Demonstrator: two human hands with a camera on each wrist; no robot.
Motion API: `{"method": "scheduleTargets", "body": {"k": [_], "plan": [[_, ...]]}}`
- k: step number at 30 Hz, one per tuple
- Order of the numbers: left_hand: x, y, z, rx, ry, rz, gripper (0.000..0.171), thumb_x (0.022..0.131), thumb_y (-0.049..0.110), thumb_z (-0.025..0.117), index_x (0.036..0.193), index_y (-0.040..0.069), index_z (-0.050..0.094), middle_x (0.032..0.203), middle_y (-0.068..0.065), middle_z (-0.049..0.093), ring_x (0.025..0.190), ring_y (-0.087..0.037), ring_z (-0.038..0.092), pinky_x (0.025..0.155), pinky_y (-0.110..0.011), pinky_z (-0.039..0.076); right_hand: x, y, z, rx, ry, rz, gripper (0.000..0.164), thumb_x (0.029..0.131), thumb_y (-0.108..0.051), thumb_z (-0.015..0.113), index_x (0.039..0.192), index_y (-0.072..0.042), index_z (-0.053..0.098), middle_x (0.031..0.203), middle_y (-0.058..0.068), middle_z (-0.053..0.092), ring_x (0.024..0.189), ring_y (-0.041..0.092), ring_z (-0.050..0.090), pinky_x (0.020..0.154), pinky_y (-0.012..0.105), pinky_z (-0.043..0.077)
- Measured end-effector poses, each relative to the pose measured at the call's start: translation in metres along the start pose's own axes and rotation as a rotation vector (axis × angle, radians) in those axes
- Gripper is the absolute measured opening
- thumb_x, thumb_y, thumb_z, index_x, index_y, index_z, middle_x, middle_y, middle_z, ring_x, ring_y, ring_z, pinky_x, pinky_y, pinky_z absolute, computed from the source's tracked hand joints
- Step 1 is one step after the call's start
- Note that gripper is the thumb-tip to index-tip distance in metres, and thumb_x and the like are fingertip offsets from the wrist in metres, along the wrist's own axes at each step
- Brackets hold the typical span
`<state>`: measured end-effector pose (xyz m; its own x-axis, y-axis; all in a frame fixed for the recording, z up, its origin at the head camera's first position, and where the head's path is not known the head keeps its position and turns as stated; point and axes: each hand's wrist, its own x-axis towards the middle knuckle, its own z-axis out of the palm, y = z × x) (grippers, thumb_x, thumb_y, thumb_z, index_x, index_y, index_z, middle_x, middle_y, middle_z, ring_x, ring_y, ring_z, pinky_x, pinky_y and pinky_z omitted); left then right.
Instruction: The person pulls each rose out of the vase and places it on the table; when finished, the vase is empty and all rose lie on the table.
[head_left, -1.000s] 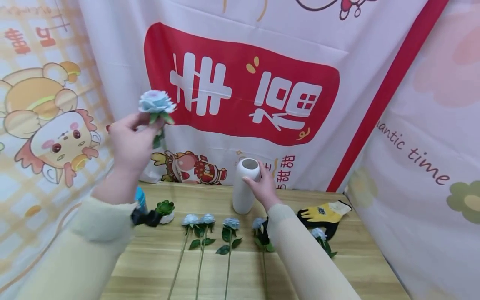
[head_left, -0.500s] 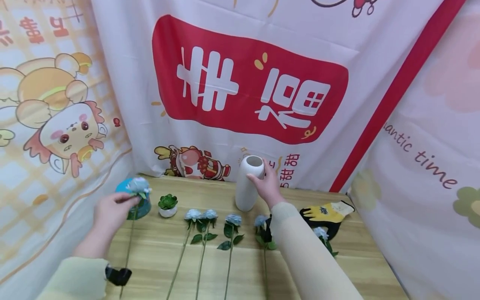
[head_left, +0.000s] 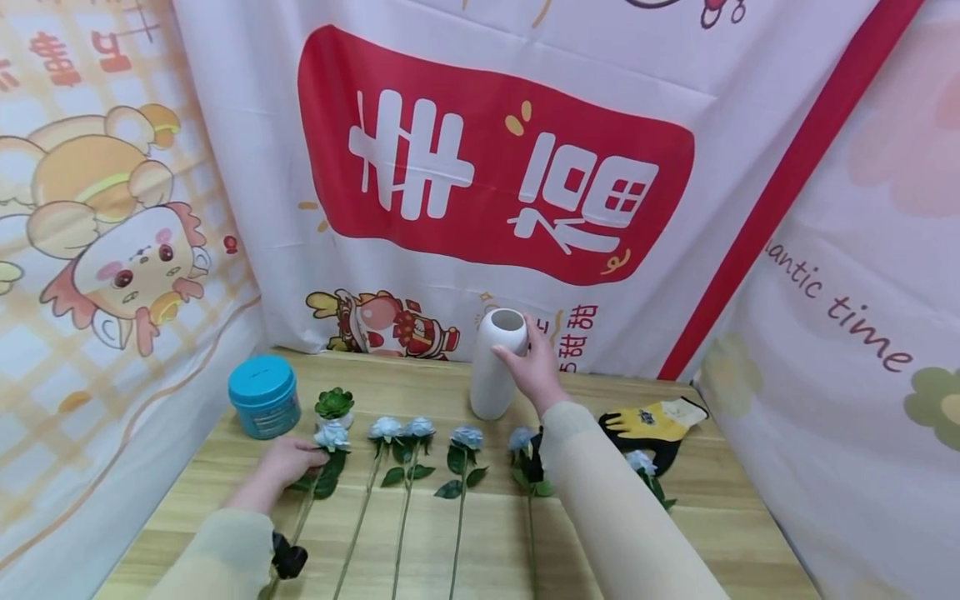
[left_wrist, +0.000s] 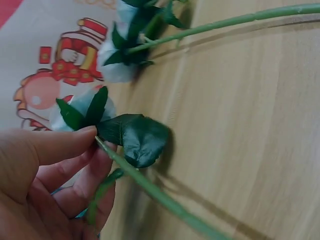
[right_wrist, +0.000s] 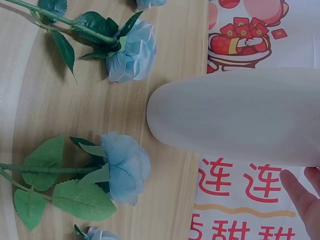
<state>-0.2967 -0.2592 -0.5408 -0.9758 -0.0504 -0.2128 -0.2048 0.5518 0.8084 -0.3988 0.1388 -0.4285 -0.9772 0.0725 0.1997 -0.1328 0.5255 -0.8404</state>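
Observation:
Low over the table at the left, my left hand pinches a light-blue rose by its green stem, just under the bloom. Thumb and fingertips meet on that stem in the left wrist view, beside dark green leaves. My right hand grips a tall white vase near its mouth, thumb in front and fingers behind. The vase stands on the table with its round opening bare of flowers. Several more blue roses lie in a row, including one near the vase's base.
A blue-lidded tub stands at the back left, beside a small potted succulent. A yellow and black glove lies at the right, with another rose in front of it. Printed cloth walls enclose the table.
My left hand has brought the rose down from up in the air at the left, then rightward beside the row of roses. My right hand keeps its grip on the vase.

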Motion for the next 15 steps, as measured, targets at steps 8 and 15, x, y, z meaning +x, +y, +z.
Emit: {"method": "scheduleTargets", "body": {"k": [8,15], "plan": [[0.000,-0.016,0.005,0.110,0.079,-0.006,0.025,0.086,0.013,0.071,0.065,0.003,0.063,0.066,-0.003,0.060,0.065,-0.020,0.051,0.058,-0.033,0.042,-0.001,-0.002,0.005,0.008,-0.019,0.005,0.087,0.085,-0.040,0.077,0.156,-0.028,0.029,0.149,0.001,0.042,0.135,0.022,0.041,0.107,0.044,0.039],[-0.008,-0.017,-0.008,0.059,0.044,-0.050,0.026,0.090,0.016,0.068,0.069,0.002,0.065,0.069,-0.004,0.061,0.066,-0.021,0.051,0.058,-0.033,0.042,-0.004,-0.008,0.004,0.026,-0.030,-0.006,0.083,0.086,-0.036,0.077,0.155,-0.026,0.031,0.149,0.002,0.043,0.134,0.024,0.042,0.107,0.047,0.039]]}}
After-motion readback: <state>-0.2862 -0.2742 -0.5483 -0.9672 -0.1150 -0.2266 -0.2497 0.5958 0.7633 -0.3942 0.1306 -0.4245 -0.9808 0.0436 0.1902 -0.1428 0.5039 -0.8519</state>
